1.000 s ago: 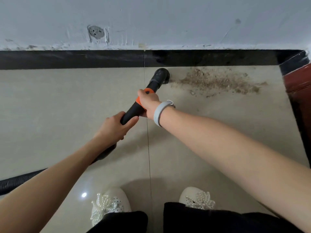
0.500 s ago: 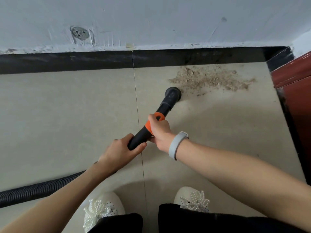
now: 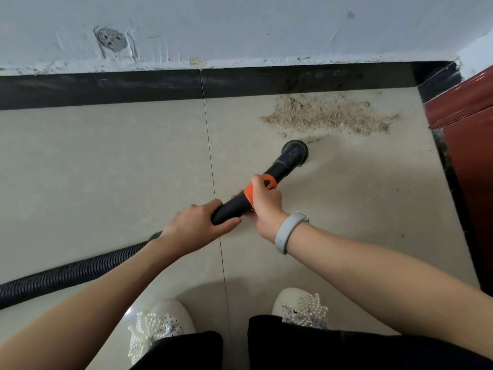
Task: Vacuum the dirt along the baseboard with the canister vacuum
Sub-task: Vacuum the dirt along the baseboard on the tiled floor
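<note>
- Pulled back from the baseboard (image 3: 240, 81), the nozzle (image 3: 294, 152) now sits on the floor (image 3: 106, 161) at about 6 o'clock of the dirt pile (image 3: 328, 116), just short of its near edge; a second ago it was up against the black strip at the pile's 9 o'clock end.
- Most of the dirt looks untouched (a tan, crumbly spread lying against the baseboard toward the corner at 2 o'clock of the view), so I judge the job barely begun; this retreat reads as lining up a fresh pass into the pile from its near side.
- A few loose specks lie just beside the nozzle at its 2 o'clock.
- The right hand (image 3: 264, 204) is wrapped round the wand (image 3: 234, 206) at its orange collar (image 3: 256, 189), thumb laid along the top; a grey wristband (image 3: 289, 231) sits on that wrist.
- The left hand (image 3: 197, 225) curls round the wand's rear end, just behind the right, where the ribbed black hose (image 3: 66, 276) joins and trails off toward 8 o'clock.
- Containers: none is in view; the canister itself is out of frame, so what it has collected cannot be told.
- Outward: white beaded shoes (image 3: 160, 324) at 6 o'clock, a dark red cabinet (image 3: 469, 124) at 3 o'clock, and a scuffed white wall (image 3: 266, 28) above the baseboard.
</note>
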A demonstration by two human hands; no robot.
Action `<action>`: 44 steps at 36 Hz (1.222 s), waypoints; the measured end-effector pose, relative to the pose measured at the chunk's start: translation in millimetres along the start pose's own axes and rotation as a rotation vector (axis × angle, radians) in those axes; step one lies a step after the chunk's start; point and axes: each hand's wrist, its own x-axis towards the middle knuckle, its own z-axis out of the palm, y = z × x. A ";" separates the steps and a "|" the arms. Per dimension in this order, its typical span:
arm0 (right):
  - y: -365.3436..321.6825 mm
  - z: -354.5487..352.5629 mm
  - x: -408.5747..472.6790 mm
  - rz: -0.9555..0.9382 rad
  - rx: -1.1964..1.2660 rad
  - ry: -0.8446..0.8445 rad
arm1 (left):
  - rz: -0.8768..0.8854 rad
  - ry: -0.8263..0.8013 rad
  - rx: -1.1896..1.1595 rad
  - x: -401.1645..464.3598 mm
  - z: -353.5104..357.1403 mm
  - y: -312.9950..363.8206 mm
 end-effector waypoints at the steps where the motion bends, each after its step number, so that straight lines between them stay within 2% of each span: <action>1: -4.1 3.1 2.8 -0.012 -0.005 -0.010 | -0.003 0.017 -0.001 2.7 -1.6 0.9; 8: -21.0 24.8 14.2 -0.041 -0.072 -0.069 | -0.059 0.123 -0.080 9.1 -7.5 -1.5; 22: -59.7 60.6 22.7 -0.070 -0.258 -0.162 | -0.078 0.192 -0.221 42.7 -26.6 -16.4; 28: -44.5 43.4 19.5 -0.074 -0.278 -0.091 | -0.061 0.120 -0.186 35.2 -10.7 -9.6; 34: -13.7 5.7 10.8 -0.028 -0.182 0.009 | 0.011 0.025 -0.044 14.4 9.5 -0.5; 44: 38.5 -34.5 -26.2 0.094 0.012 -0.019 | 0.129 -0.153 0.067 -22.6 22.8 -15.4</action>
